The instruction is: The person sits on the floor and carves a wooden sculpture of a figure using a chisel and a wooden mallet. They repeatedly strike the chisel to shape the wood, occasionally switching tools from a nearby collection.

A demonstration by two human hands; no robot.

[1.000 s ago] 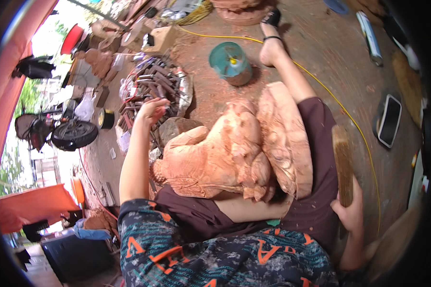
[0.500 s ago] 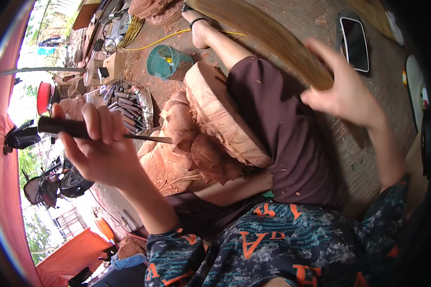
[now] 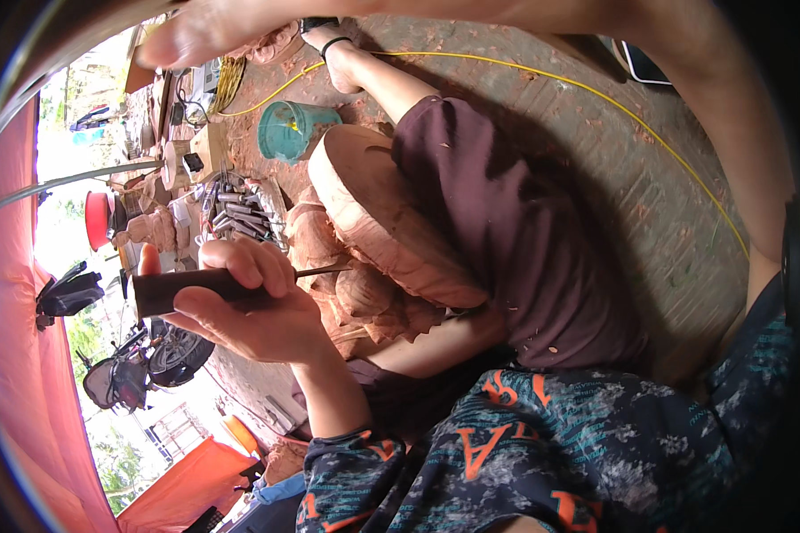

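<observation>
My left hand [image 3: 262,302] is closed around the dark handle of a chisel [image 3: 196,289]. Its thin metal blade points right, and the tip meets or overlaps the reddish-brown wood carving [image 3: 369,289]; contact is hard to judge. The carving has rounded, cut shapes and a broad flat round base [image 3: 400,231] leaning against my dark trouser leg. My right forearm arches across the top of the view, very near the camera. Part of my right hand [image 3: 213,35] shows at the upper left; most of its fingers are cut off, so its grip is hidden.
A teal bucket [image 3: 298,131] stands beyond the carving, near my foot. Several carving tools [image 3: 244,209] lie to its left. A yellow cable [image 3: 596,91] curves across the floor. Beside a phone [image 3: 646,64], a brown wooden edge [image 3: 587,58] shows under my forearm. A motorcycle [image 3: 147,364] stands left.
My right hand has swung up and left, close to the camera; the wooden club it held no longer shows in it. My left hand and chisel have shifted right and slightly down in the picture.
</observation>
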